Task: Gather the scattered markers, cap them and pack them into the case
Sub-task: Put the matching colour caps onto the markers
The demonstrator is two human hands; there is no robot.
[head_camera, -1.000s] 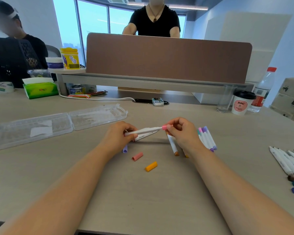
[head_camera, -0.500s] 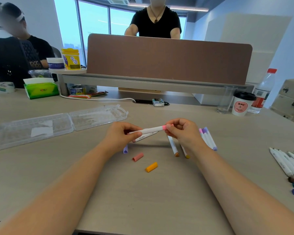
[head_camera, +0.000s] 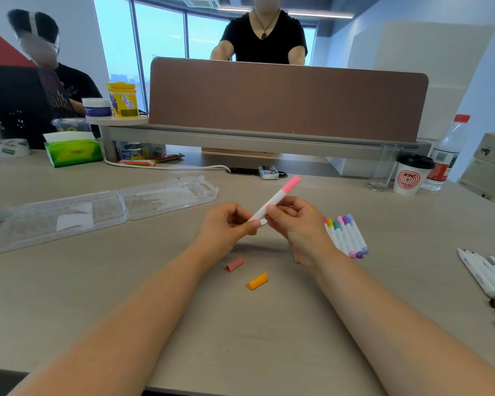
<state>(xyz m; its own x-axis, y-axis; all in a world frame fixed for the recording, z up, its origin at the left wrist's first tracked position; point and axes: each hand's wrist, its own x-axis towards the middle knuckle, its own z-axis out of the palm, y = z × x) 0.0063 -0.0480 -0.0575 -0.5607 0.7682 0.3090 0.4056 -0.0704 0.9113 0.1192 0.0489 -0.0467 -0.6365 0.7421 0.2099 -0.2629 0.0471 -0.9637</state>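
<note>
Markers and their case sit spread over the desk (head_camera: 240,332). Largest is the clear case (head_camera: 97,212), lying open and flat at the far left, well apart from the hands; its thin plastic probably flexes, so it is best steadied by the rim while filling. Next come a capped row of markers (head_camera: 346,235) just beside the right hand (head_camera: 295,224), and another group (head_camera: 486,275) at the right edge. One white marker (head_camera: 272,201) is held above the desk, tilted up and away, with its pink cap (head_camera: 292,184) at the top. The fingers of both hands are curled onto it: the left hand (head_camera: 226,230) pinches the low end and the right grips the barrel. Whether that low end is capped is hidden. It looks light, stiff and smooth, liable to roll, so mid-barrel is the place to hold it. Smallest, a dusty pink cap (head_camera: 235,264) and an orange cap (head_camera: 257,280) lie loose near the wrists, easy to pinch by their sides.
</note>
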